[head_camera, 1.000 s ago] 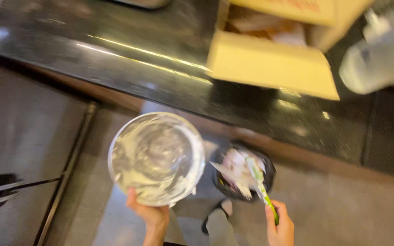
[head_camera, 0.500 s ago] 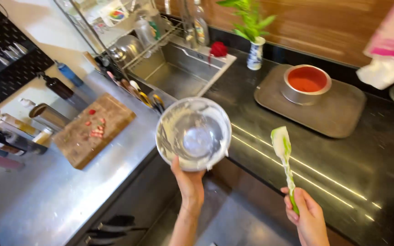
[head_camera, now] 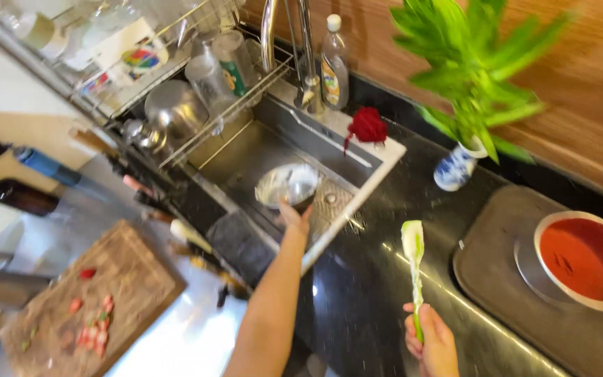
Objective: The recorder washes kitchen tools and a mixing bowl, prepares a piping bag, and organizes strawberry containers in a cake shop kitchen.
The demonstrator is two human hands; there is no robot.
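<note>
Since the earlier frame, round steel bowl (head_camera: 289, 184) is lowered into steel sink (head_camera: 357, 199), gripped by left hand (head_camera: 294, 218). Green silicone spatula (head_camera: 414, 269) is clenched by right hand (head_camera: 433, 343). Risk: batter dripping onto counter if tilted.

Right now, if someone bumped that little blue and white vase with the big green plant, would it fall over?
Probably quite easily. The vase is small and rounded, while the plant spreads tall and wide above it, so it looks top-heavy. It stands on the smooth, shiny black counter, so a push might slide it first. It looks like glazed pottery, so a fall could crack it.
</note>
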